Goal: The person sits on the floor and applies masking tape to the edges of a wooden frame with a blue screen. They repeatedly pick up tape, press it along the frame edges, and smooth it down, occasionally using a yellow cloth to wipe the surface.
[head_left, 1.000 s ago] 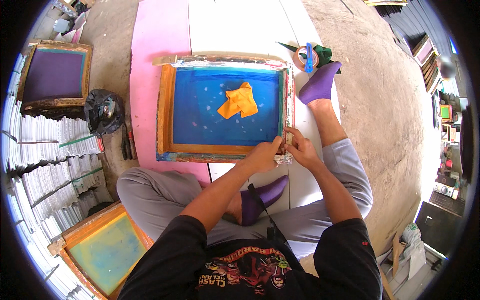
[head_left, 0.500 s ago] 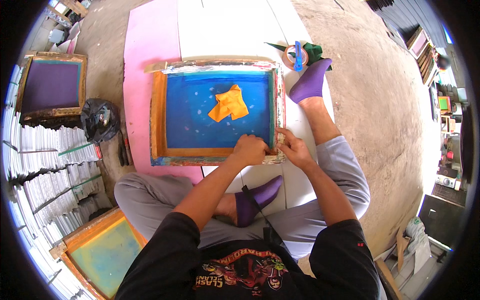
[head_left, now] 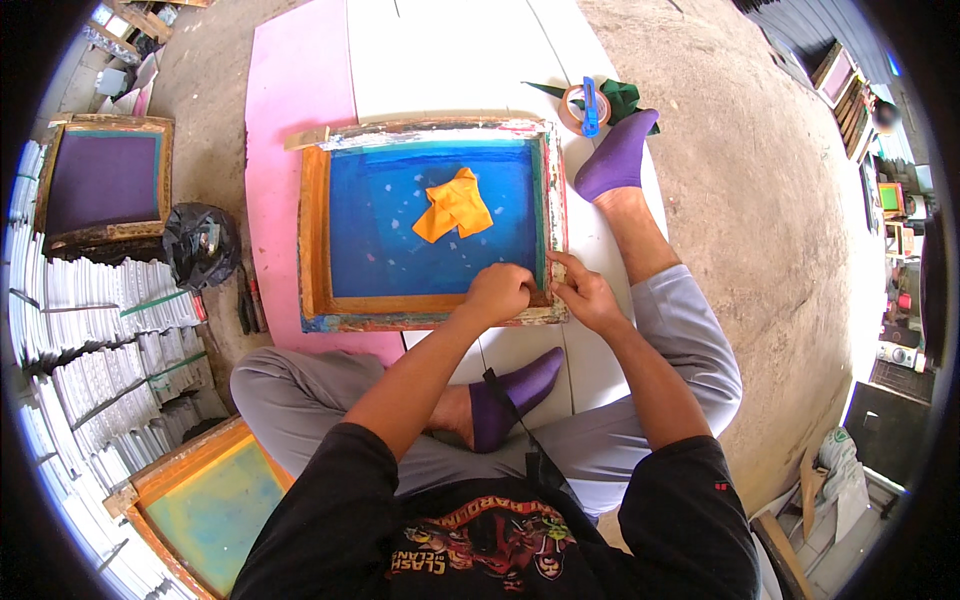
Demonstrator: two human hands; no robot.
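Note:
A screen-printing frame point(head_left: 315, 235) with worn, paint-stained wooden rails lies flat in front of me. Its blue mesh point(head_left: 375, 255) carries scattered pale specks. On the mesh rests a crumpled yellow-orange cloth point(head_left: 458, 207). My left hand point(head_left: 498, 292) is closed at the frame's near right inner corner, fingertips turned down; anything in them is hidden. My right hand point(head_left: 588, 296) grips the outer side of the right rail close to that corner, index finger toward the rail's edge and thumb below it.
Beyond the frame's right corner lie a tape roll point(head_left: 572, 110), a blue cutter point(head_left: 590, 105) and dark green cloth point(head_left: 622, 97), close to my purple-socked foot point(head_left: 618, 160). At left are a purple screen point(head_left: 105, 180), a black plastic bag point(head_left: 200, 245) and stacked white sheets point(head_left: 90, 300).
My left hand has shifted slightly up, its fingers more curled. My right hand stays at the rail. The whole view has moved a little; the cloth lies as before.

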